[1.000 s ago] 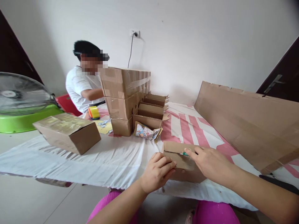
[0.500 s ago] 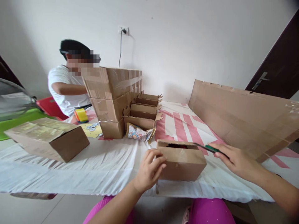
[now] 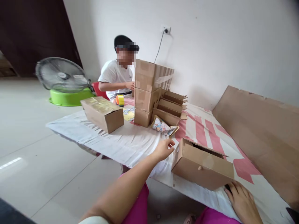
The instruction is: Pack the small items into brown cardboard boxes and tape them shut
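A long cardboard box (image 3: 203, 168) sits in front of me at the table edge, a dark gap along its lifted top flap. My left hand (image 3: 164, 149) hovers by its left end, fingers loosely bent, with nothing seen in them. Just beyond that hand, a shiny printed packet (image 3: 162, 127) leans against an open box (image 3: 167, 115). My right hand (image 3: 241, 197) lies palm down at the box's near right corner. A dark tip of the slim black-and-green tool (image 3: 227, 187) shows under its fingers; the rest is hidden.
Taped boxes (image 3: 143, 99) form a tall stack beyond the packet, with several open boxes beside it. Another closed box (image 3: 102, 113) stands left, near a yellow tape roll (image 3: 120, 100). A person (image 3: 116, 74) sits behind the stack. A large cardboard sheet (image 3: 259, 133) leans at right.
My view has swung left. My left hand has come off the box towards the packet. My right hand has dropped from above the box's top to its near right corner with the tool.
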`<state>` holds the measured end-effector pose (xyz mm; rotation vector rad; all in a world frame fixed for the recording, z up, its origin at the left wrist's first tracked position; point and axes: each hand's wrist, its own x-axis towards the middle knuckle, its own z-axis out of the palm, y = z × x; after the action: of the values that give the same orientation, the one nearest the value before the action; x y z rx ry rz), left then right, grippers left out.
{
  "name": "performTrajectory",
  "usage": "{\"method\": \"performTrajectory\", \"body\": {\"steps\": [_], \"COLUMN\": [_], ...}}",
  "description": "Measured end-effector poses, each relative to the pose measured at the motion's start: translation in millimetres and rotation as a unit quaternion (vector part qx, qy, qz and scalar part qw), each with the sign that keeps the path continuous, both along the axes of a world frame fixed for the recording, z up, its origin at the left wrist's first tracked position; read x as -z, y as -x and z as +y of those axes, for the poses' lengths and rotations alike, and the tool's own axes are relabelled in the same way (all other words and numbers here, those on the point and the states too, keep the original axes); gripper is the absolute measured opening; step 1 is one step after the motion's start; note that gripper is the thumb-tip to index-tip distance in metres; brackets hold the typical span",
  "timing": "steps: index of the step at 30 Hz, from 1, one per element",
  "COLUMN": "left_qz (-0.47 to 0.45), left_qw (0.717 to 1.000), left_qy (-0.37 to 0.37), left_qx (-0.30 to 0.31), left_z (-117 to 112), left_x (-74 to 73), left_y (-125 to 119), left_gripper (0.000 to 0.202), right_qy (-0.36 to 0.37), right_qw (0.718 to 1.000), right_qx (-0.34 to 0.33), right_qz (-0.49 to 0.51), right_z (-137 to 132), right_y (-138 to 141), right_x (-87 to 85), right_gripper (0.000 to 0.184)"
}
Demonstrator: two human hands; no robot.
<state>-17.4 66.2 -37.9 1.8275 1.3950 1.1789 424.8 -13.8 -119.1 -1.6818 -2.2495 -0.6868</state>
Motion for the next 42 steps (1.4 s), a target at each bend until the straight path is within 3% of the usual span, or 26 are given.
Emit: {"method": "performTrajectory", "body": {"steps": [3, 9, 20, 23, 26, 28, 30, 32, 34, 38, 40, 42], "left_qz": [0.020, 0.020, -0.174, -0.204, -0.190, -0.103, 0.028, 0.116, 0.160, 0.207, 0.211, 0.208], "left_qw": [0.999, 0.998, 0.984, 0.975, 0.972, 0.964, 0.911, 0.850, 0.821, 0.807, 0.805, 0.803], "left_qy": [0.002, -0.021, 0.019, -0.015, -0.099, -0.242, -0.410, -0.501, -0.522, -0.509, -0.508, -0.510], "left_qx": [0.038, 0.055, -0.034, -0.081, -0.094, -0.041, 0.039, 0.113, 0.169, 0.218, 0.222, 0.228], "left_z": [-9.3, -20.8, 2.6, 0.0, -21.5, -42.5, -62.7, -77.7, -85.9, -87.6, -86.1, -85.4], "left_x": [-3.0, -8.1, 6.9, -0.4, -11.9, -17.6, -20.3, -19.9, -17.2, -9.6, -6.8, -5.5], "left_y": [0.3, -9.3, -24.6, -18.5, -13.6, -15.4, -22.1, -32.6, -45.0, -67.2, -74.0, -77.7], "left_gripper": [0.024, 0.019, 0.009, 0.010, 0.004, 0.004, 0.013, 0.019, 0.019, 0.014, 0.012, 0.012], "right_qy": [-0.057, -0.062, -0.066, -0.074, -0.053, -0.003, 0.097, 0.186, 0.237, 0.324, 0.378, 0.401], "right_qw": [0.998, 0.996, 0.995, 0.992, 0.977, 0.934, 0.845, 0.748, 0.690, 0.613, 0.591, 0.588], "right_qx": [-0.020, -0.059, -0.076, -0.088, -0.067, -0.034, -0.007, -0.023, -0.038, -0.039, -0.048, -0.052], "right_qz": [-0.022, -0.004, 0.014, 0.053, 0.197, 0.357, 0.526, 0.637, 0.683, 0.719, 0.711, 0.700], "right_z": [-1.0, 4.4, -0.9, -3.6, -18.2, -34.0, -49.6, -60.9, -67.8, -77.7, -81.3, -83.0], "right_y": [-1.5, -9.7, -1.1, 8.6, 36.4, 65.9, 99.3, 129.2, 150.9, 171.5, 174.7, 173.4], "right_x": [6.9, 9.4, -2.2, -12.6, -28.0, -40.7, -54.4, -67.4, -77.2, -85.1, -85.6, -85.9], "right_gripper": [0.047, 0.038, 0.036, 0.036, 0.033, 0.032, 0.033, 0.040, 0.047, 0.058, 0.055, 0.049]}}
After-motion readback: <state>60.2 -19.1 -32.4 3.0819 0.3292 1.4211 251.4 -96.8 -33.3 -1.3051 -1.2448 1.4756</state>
